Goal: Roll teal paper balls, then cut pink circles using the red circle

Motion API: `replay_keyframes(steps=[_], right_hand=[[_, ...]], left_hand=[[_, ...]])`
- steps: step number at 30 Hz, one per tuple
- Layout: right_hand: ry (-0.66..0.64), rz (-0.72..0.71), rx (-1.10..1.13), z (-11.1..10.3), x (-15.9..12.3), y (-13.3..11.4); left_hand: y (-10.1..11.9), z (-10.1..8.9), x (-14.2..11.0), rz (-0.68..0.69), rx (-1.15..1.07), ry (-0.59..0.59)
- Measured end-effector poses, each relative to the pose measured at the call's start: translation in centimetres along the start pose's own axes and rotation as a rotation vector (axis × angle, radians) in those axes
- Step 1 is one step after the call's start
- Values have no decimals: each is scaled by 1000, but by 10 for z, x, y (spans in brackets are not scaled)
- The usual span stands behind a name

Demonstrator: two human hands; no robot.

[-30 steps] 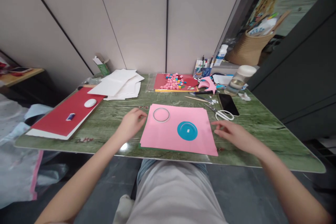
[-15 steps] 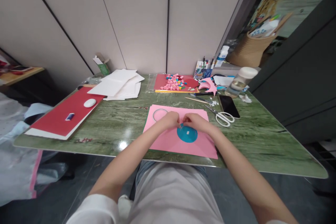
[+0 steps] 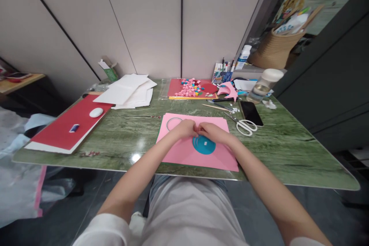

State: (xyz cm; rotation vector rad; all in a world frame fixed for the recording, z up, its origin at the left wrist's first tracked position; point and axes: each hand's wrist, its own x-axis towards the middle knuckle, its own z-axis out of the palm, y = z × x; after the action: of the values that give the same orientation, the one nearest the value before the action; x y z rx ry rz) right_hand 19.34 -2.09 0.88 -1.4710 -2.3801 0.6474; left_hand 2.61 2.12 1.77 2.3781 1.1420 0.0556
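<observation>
Pinching at something too small to make out, my left hand (image 3: 186, 128) and right hand (image 3: 212, 132) meet fingertip to fingertip over the flat pink paper sheet (image 3: 184, 150) on the green marbled bench (image 3: 129, 134), just above the round teal disc (image 3: 203, 145), so I'd keep both wrists low and steady.

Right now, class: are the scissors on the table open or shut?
Shut. The scissors lie flat on the green table, blades together in one line, right of the pink paper.

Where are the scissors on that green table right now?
The white-handled scissors lie on the green table, right of the pink paper and beside the black phone.
</observation>
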Motion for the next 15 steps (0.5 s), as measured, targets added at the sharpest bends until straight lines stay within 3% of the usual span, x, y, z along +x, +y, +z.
replay_keyframes(steps=[6,10,12,15], right_hand=[[100,-15,103,-2,8,5],[217,65,201,-2,14,10],[295,120,209,-7,9,3],[399,161,234,-24,-19,-31]], left_hand=[[-7,-9,0,25,-153,102],[-13,-9,3,11,-260,128],[-16,-5,3,-2,-347,88],[-21,0,1,-8,-502,30]])
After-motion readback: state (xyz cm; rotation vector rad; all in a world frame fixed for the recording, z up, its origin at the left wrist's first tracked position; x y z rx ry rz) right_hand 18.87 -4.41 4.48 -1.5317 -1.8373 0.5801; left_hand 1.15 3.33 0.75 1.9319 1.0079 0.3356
